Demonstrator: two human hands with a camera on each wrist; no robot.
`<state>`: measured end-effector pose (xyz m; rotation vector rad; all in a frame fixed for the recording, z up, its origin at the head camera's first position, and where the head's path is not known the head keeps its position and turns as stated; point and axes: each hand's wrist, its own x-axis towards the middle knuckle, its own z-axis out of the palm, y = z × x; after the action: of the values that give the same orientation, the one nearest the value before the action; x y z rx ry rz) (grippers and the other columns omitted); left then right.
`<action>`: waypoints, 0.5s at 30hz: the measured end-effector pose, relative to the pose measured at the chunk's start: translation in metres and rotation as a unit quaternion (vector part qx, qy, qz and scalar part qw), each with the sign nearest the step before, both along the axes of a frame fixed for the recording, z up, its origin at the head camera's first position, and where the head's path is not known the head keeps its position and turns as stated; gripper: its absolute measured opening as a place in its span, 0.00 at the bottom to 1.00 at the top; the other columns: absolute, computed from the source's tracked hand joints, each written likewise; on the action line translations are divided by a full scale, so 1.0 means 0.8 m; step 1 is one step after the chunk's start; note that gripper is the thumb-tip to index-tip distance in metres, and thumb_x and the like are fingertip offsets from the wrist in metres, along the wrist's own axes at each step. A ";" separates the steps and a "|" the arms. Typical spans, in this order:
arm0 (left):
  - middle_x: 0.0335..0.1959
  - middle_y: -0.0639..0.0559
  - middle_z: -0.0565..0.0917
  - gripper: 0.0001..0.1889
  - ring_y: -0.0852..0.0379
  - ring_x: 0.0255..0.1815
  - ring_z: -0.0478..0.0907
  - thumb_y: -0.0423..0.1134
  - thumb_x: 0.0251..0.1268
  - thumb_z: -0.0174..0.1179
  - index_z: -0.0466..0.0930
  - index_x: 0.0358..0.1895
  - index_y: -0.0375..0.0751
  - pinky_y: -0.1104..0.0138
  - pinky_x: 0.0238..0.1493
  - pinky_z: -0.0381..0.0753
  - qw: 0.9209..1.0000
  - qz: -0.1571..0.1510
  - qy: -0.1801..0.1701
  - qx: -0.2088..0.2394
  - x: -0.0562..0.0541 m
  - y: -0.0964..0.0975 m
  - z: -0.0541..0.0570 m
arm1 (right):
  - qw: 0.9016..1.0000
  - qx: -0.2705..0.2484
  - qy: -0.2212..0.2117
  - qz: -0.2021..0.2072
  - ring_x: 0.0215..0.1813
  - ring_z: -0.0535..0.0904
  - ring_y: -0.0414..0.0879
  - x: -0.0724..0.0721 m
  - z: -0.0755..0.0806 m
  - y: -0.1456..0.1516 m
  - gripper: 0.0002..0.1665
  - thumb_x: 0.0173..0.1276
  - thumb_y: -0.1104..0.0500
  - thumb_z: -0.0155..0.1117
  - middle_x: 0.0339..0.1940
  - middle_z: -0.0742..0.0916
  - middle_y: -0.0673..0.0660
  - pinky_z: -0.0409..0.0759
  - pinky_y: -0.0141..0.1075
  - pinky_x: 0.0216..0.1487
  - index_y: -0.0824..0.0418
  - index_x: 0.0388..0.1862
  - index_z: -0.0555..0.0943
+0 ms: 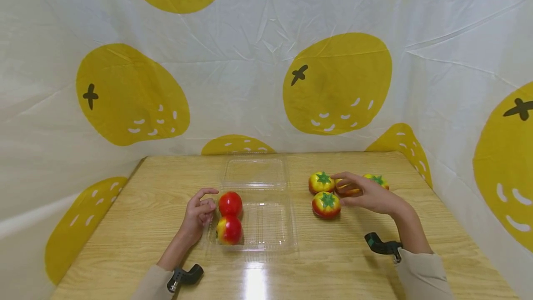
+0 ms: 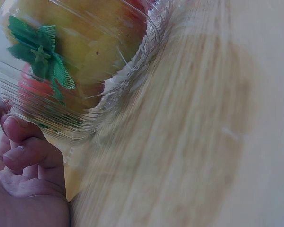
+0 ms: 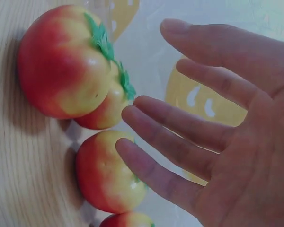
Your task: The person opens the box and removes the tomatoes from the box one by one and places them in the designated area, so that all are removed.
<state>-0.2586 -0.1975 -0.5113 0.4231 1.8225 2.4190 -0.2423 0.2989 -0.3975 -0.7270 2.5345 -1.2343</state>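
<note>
A hinged clear plastic container (image 1: 268,228) lies open on the table. Two artificial tomatoes sit along its left side, one upper (image 1: 230,204) and one lower (image 1: 229,230). At its left wall, my left hand (image 1: 195,214) has curled fingers (image 2: 19,127) pinching the rim; the wall and a green-leaved tomato (image 2: 80,47) show close up in the left wrist view. My right hand (image 1: 370,194) hovers with fingers spread over several red-yellow tomatoes on the right, its fingertips near the front tomato (image 1: 326,205). It holds nothing. Another tomato (image 1: 347,189) is partly hidden beneath it.
The container's lid (image 1: 255,172) lies flat toward the back. White cloth (image 1: 250,82) printed with yellow fruit hangs behind and beside the wooden table (image 1: 333,263). Each forearm wears a black wrist mount, the left one (image 1: 185,277) near the container's front.
</note>
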 end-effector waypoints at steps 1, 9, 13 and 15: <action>0.21 0.61 0.79 0.17 0.65 0.14 0.65 0.24 0.70 0.46 0.73 0.56 0.42 0.63 0.16 0.47 1.000 0.000 0.000 0.000 0.000 0.000 0.000 | 1.000 -0.001 0.000 0.000 0.68 0.73 0.75 0.000 0.001 -0.001 0.35 0.73 0.60 0.67 0.70 0.75 0.75 0.80 0.60 0.63 0.67 0.75 0.66; 0.21 0.60 0.79 0.17 0.61 0.14 0.62 0.24 0.69 0.46 0.73 0.56 0.39 0.62 0.16 0.47 1.000 -0.003 0.006 0.013 -0.001 0.000 -0.001 | 1.000 -0.003 0.021 -0.006 0.66 0.76 0.73 0.002 0.009 -0.016 0.35 0.74 0.60 0.66 0.68 0.76 0.76 0.84 0.54 0.60 0.67 0.75 0.66; 0.21 0.60 0.79 0.17 0.62 0.15 0.63 0.24 0.70 0.46 0.73 0.56 0.40 0.62 0.16 0.47 1.000 -0.003 0.005 0.010 -0.001 0.000 -0.001 | 0.999 -0.004 0.045 -0.013 0.65 0.78 0.71 0.003 0.013 -0.025 0.35 0.74 0.60 0.66 0.68 0.78 0.75 0.85 0.52 0.59 0.66 0.75 0.67; 0.21 0.60 0.79 0.17 0.62 0.15 0.63 0.24 0.70 0.46 0.73 0.56 0.41 0.62 0.16 0.47 1.000 -0.003 0.005 0.009 -0.001 0.000 -0.001 | 0.998 -0.003 0.055 -0.017 0.65 0.79 0.70 0.004 0.015 -0.030 0.34 0.73 0.60 0.67 0.68 0.79 0.73 0.86 0.50 0.58 0.64 0.74 0.68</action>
<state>-0.2591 -0.1975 -0.5120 0.4433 1.8029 2.4349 -0.2392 0.2753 -0.3859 -0.7782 2.6427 -1.2461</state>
